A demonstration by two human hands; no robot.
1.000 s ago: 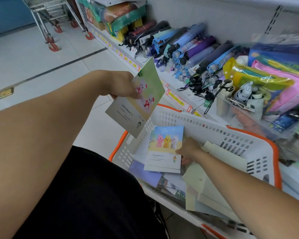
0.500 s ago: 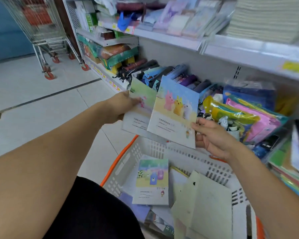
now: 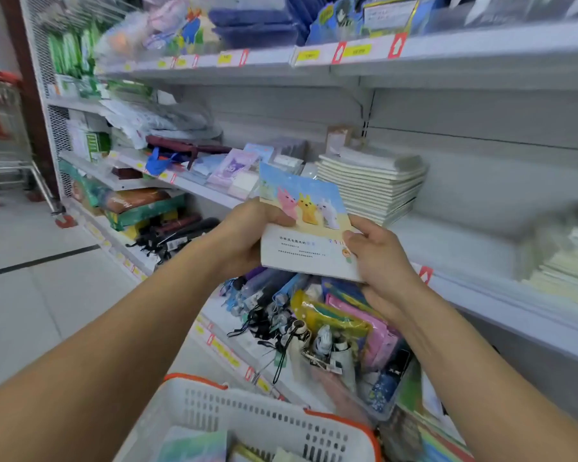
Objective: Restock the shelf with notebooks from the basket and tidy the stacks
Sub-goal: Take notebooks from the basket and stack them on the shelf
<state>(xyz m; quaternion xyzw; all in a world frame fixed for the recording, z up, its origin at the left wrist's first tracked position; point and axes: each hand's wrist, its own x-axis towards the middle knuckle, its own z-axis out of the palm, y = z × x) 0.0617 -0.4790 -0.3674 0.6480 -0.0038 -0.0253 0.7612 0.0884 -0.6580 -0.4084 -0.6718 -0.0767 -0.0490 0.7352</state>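
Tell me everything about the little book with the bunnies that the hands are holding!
The notebook has a blue sky cover with three cartoon bunnies, pink, yellow and white, above a pale band of small print. It looks like thin paper or card. It is held in the air in front of the shelf, tilted, facing the camera. The left hand grips its left edge, and the right hand holds its lower right corner. A white edge shows beneath it.

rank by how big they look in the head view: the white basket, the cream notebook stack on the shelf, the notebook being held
1. white basket, though cut off and nearest the camera.
2 and 3. cream notebook stack and held notebook look alike; the notebook is nearer, so no ranking.
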